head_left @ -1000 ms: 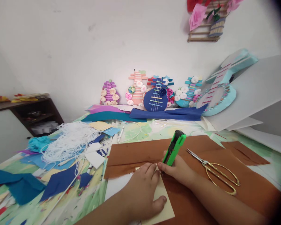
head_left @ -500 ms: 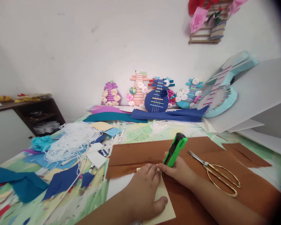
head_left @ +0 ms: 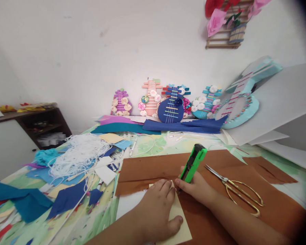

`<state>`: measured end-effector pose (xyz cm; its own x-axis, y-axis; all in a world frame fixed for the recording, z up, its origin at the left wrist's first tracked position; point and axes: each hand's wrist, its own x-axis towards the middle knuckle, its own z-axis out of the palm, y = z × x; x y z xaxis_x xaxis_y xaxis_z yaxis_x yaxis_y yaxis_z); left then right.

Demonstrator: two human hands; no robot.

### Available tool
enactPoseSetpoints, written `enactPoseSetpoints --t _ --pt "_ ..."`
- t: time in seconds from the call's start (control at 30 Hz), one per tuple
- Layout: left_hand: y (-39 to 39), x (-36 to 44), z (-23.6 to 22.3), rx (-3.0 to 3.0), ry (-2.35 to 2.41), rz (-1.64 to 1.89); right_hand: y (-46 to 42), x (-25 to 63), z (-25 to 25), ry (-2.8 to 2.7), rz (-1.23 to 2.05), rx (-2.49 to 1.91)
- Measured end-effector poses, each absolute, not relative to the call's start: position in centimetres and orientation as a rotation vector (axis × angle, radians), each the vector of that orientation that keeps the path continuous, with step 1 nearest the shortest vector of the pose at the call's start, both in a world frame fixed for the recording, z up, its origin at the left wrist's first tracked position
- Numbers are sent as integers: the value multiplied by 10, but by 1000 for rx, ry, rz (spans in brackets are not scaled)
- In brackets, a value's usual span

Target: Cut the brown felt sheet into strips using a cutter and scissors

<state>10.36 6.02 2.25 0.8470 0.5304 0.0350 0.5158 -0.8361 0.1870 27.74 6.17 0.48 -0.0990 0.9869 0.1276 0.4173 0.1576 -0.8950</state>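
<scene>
My left hand [head_left: 159, 209] presses down on a cream sheet of card [head_left: 182, 223], fingers forward and thumb spread to the right. In my right hand [head_left: 197, 189] is a green and black utility knife [head_left: 193, 163], its handle leaning up and to the right. Its lower end sits beside the card's right edge, over brown cloth or paper [head_left: 153, 165]; the blade is hidden by my fingers. Both hands are close together. Gold-handled scissors [head_left: 238, 187] lie on the brown material, right of my right hand.
A heap of white cord [head_left: 79, 154] and blue scraps [head_left: 67, 199] covers the table's left side. Decorated model lutes [head_left: 170, 109] stand along the wall, behind folded blue material [head_left: 186, 126]. A large pale-blue lute [head_left: 244, 105] leans at the right.
The utility knife and my right hand have shifted slightly to the right. My left hand stays pressed on the card.
</scene>
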Motion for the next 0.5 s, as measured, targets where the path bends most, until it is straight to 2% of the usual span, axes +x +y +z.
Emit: enactPoseSetpoints --t 0.5 --pt "62 104 19 2860 825 143 62 277 6 -1638 901 -1429"
